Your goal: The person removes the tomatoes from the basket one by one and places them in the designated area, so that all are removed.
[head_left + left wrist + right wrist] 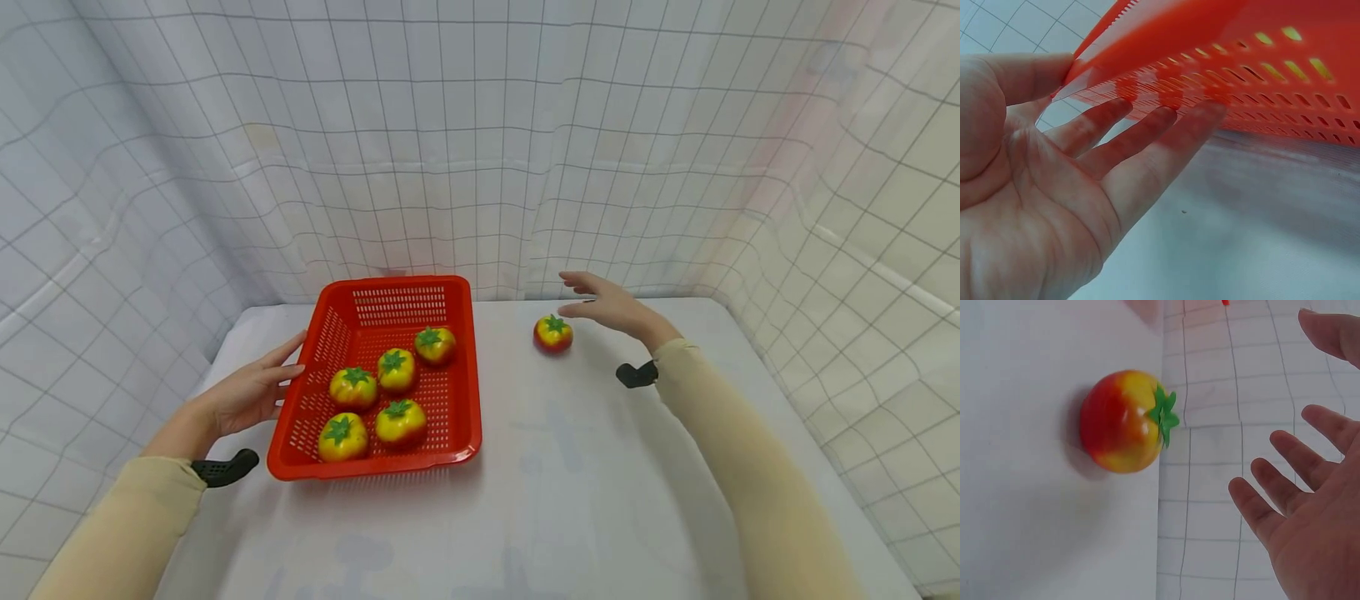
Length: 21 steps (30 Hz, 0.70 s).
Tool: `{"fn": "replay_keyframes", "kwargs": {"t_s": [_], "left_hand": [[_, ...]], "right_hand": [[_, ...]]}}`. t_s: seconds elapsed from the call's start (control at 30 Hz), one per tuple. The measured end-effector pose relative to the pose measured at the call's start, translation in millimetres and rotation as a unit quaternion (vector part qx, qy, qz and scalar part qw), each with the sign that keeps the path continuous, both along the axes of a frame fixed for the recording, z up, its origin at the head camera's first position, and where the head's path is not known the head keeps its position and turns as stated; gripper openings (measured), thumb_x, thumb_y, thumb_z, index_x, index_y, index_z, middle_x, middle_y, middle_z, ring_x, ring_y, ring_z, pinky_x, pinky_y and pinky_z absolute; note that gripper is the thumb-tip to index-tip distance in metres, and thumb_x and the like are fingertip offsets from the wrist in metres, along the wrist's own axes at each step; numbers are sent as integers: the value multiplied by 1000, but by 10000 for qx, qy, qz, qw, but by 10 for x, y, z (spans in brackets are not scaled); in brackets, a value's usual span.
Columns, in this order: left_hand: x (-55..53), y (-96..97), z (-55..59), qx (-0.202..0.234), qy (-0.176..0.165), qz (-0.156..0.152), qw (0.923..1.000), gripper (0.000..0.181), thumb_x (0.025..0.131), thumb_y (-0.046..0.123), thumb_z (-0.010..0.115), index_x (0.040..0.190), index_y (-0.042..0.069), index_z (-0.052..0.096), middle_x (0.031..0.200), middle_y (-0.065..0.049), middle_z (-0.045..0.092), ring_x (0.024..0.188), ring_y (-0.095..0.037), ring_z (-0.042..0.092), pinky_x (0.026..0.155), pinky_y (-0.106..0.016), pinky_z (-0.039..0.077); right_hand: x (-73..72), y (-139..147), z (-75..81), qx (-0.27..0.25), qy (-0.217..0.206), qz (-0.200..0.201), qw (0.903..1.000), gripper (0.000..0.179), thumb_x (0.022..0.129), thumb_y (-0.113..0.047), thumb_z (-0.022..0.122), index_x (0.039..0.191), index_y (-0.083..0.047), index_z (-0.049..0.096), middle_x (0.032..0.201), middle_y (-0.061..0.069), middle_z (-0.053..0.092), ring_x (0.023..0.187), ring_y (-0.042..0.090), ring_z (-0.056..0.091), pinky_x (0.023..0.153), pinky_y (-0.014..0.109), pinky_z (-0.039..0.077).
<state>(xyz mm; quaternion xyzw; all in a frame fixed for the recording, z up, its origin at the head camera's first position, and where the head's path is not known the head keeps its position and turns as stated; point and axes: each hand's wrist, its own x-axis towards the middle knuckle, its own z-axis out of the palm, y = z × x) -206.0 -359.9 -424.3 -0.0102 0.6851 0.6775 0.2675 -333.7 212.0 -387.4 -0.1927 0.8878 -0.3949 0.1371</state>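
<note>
A red plastic basket [382,472] with slotted walls holds several red-and-yellow toy tomatoes [353,389] with green leafy tops. At its left side is my left hand [251,392], fingers extended. In the left wrist view, the thumb [1041,75] meets the rim while the other fingers lie against the outer wall. One more tomato [552,335] sits on the table right of the basket. Just above and to the right of it, my right hand [606,304] hovers with fingers spread and nothing in them. The right wrist view shows a gap between those fingers and the tomato [1125,422].
The white table [555,517] carries the basket and the lone tomato. White curtains with a dark grid [502,150] hang behind the table and along both sides. Black straps sit on both wrists, below beige sleeves [750,467].
</note>
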Motion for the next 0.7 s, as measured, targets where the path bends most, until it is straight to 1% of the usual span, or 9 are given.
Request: {"fn": "replay_keyframes", "kwargs": {"t_s": [0.1, 0.23, 0.3, 0.47, 0.6, 0.7], "left_hand": [[3, -2, 3, 7, 26, -29, 10000, 70, 112, 30, 42, 164, 40, -4, 165, -15, 15, 119, -22, 60, 95, -49, 55], [8, 7, 11, 18, -32, 32, 10000, 70, 112, 30, 42, 163, 42, -3, 166, -16, 11, 119, -21, 61, 95, -49, 55], [9, 15, 13, 8, -73, 83, 9999, 69, 112, 31, 42, 163, 43, -2, 167, -16, 10, 119, -21, 61, 95, -49, 55], [9, 19, 10, -1, -65, 67, 10000, 70, 112, 30, 42, 163, 43, -3, 168, -18, 8, 119, -22, 61, 94, -49, 55], [5, 17, 5, 41, -42, 25, 10000, 69, 112, 29, 42, 163, 42, -3, 168, -18, 8, 119, -22, 61, 94, -50, 55], [7, 16, 4, 61, -4, -17, 10000, 69, 112, 29, 41, 163, 42, -3, 168, -18, 7, 119, -22, 61, 94, -49, 55]], "right_hand": [[78, -142, 86, -89, 48, 235, 9997, 78, 93, -48, 72, 159, -28, 36, 160, 1, 37, 147, 29, 33, 114, 60, 32], [163, -348, 157, -186, 75, 597, 9980, 78, 92, -47, 73, 159, -28, 37, 160, 1, 37, 145, 30, 35, 114, 58, 34], [200, -455, 181, -129, 95, 738, 9971, 77, 91, -48, 73, 158, -30, 38, 159, -2, 38, 144, 27, 36, 113, 56, 36], [283, -718, 239, -70, 80, 1127, 9936, 77, 88, -50, 75, 156, -36, 40, 156, -10, 40, 141, 18, 38, 112, 50, 39], [336, -891, 259, -130, 112, 1493, 9886, 79, 87, -49, 76, 156, -34, 41, 156, -9, 41, 139, 16, 39, 113, 46, 39], [386, -996, 267, -236, 127, 1729, 9846, 79, 88, -45, 77, 156, -29, 42, 156, -4, 42, 138, 16, 41, 113, 44, 38]]}}
